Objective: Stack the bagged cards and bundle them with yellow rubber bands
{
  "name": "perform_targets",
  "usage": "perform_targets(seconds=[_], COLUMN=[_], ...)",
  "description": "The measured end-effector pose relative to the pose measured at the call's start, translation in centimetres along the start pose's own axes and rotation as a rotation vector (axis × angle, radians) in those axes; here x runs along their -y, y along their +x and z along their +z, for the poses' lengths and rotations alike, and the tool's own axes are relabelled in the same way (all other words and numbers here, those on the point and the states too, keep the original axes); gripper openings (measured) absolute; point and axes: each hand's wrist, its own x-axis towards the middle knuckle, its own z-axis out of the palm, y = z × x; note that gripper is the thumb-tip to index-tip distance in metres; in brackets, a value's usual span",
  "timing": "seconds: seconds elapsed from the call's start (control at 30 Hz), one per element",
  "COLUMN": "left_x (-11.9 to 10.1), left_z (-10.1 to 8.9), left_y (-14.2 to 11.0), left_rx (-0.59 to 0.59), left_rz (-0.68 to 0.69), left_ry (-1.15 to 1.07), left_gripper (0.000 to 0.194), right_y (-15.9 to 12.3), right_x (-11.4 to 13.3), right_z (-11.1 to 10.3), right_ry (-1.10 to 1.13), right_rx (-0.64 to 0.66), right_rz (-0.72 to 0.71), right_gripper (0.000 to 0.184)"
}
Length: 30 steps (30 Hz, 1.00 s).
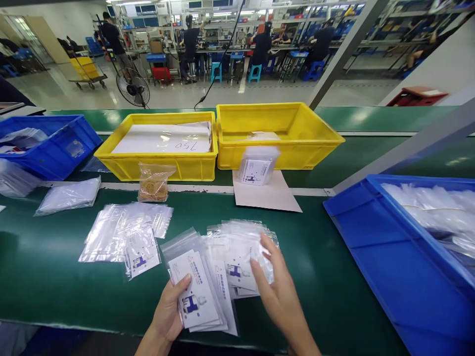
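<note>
My left hand (168,311) grips a fanned stack of clear bags with printed white cards (198,291) near the front edge of the green table (44,267). My right hand (276,287) lies with fingers stretched out on a loose pile of the same bagged cards (237,247) just right of that stack. More empty clear bags and one bagged card (126,237) lie to the left. A bundle of bagged cards (257,167) stands on a sheet of paper (270,198) in front of the right yellow bin.
Two yellow bins (159,165) (282,155) stand at the back, the left one holding white sheets. Blue bins sit at far left (55,153) and right (389,262), the right one with clear bags. A small bag of rubber bands (153,185) stands nearby. People work in the background.
</note>
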Motion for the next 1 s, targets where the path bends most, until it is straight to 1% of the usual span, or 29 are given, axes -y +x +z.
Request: perform_targets(seconds=[0.03, 0.07, 0.13, 0.17, 0.2, 0.23, 0.3, 0.37, 0.43, 0.47, 0.5, 0.53, 0.57, 0.63, 0.67, 0.7, 0.73, 0.77, 0.83, 0.9, 0.97, 1.0], left_x=[0.1, 0.3, 0.5, 0.5, 0.5, 0.4, 0.1, -0.1, -0.1, -0.1, 0.0, 0.2, 0.3, 0.5, 0.5, 0.5, 0.4, 0.3, 0.0, -0.2, -0.2, -0.2], left_z=[0.1, 0.1, 0.2, 0.2, 0.3, 0.3, 0.3, 0.3, 0.4, 0.4, 0.4, 0.4, 0.4, 0.4, 0.4, 0.3, 0.2, 0.1, 0.0, 0.0, 0.2, 0.3], left_y=[0.0, -0.1, -0.1, -0.2, -0.3, -0.4, -0.6, -0.7, -0.6, -0.6, -0.5, -0.4, -0.3, -0.2, -0.2, -0.2, -0.3, -0.3, -0.4, -0.5, -0.6, -0.7], left_rx=[0.004, 0.013, 0.029, 0.032, 0.029, 0.02, -0.011, -0.038, -0.055, -0.055, -0.05, -0.038, -0.02, 0.019, 0.032, 0.037, 0.034, 0.024, -0.003, -0.028, -0.039, -0.037], left_rz=[-0.005, -0.012, -0.026, -0.028, -0.025, -0.019, -0.011, -0.004, -0.005, -0.012, -0.023, -0.033, -0.043, -0.05, -0.048, -0.044, -0.041, -0.039, -0.037, -0.032, -0.022, -0.018], left_ry=[0.008, 0.014, 0.019, 0.019, 0.019, 0.019, 0.019, 0.013, 0.006, 0.004, 0.001, -0.003, -0.01, -0.026, -0.03, -0.03, -0.027, -0.023, -0.016, -0.01, -0.001, 0.004], left_gripper=[0.074, 0.075, 0.079, 0.079, 0.078, 0.076, 0.071, 0.066, 0.065, 0.065, 0.065, 0.066, 0.068, 0.072, 0.074, 0.076, 0.076, 0.076, 0.072, 0.067, 0.063, 0.062], right_y=[-0.4, -0.8, -1.5, -1.6, -1.6, -1.4, -0.6, 0.2, 0.6, 0.5, 0.3, 0.0, -0.4, -1.1, -1.3, -1.3, -1.2, -0.9, -0.1, 0.7, 1.0, 0.8], right_x=[0.1, 0.4, 1.2, 1.5, 1.8, 1.9, 1.7, 1.1, 0.6, 0.5, 0.5, 0.6, 0.8, 1.4, 1.7, 1.9, 2.0, 2.0, 1.6, 0.9, 0.2, 0.0], right_z=[0.6, 1.2, 2.1, 2.2, 2.0, 1.6, 0.4, -0.7, -1.0, -0.8, -0.4, 0.3, 0.9, 2.0, 2.2, 2.2, 1.9, 1.4, 0.1, -0.8, -0.8, -0.4], right_ry=[-0.019, -0.023, 0.029, 0.063, 0.091, 0.108, 0.12, 0.105, 0.035, -0.008, -0.046, -0.07, -0.074, -0.04, -0.014, 0.016, 0.05, 0.083, 0.118, 0.092, -0.002, -0.052], right_rx=[0.031, 0.127, 0.39, 0.479, 0.513, 0.497, 0.407, 0.258, 0.033, -0.059, -0.094, -0.042, 0.084, 0.38, 0.475, 0.516, 0.505, 0.46, 0.366, 0.237, 0.075, 0.025], right_rz=[-0.016, -0.044, -0.126, -0.165, -0.185, -0.172, -0.07, 0.004, -0.021, -0.051, -0.073, -0.083, -0.091, -0.124, -0.145, -0.161, -0.161, -0.145, -0.085, -0.029, -0.005, -0.007], right_gripper=[0.063, 0.059, 0.044, 0.039, 0.038, 0.04, 0.044, 0.045, 0.055, 0.061, 0.063, 0.061, 0.055, 0.038, 0.037, 0.04, 0.043, 0.045, 0.043, 0.042, 0.054, 0.061])
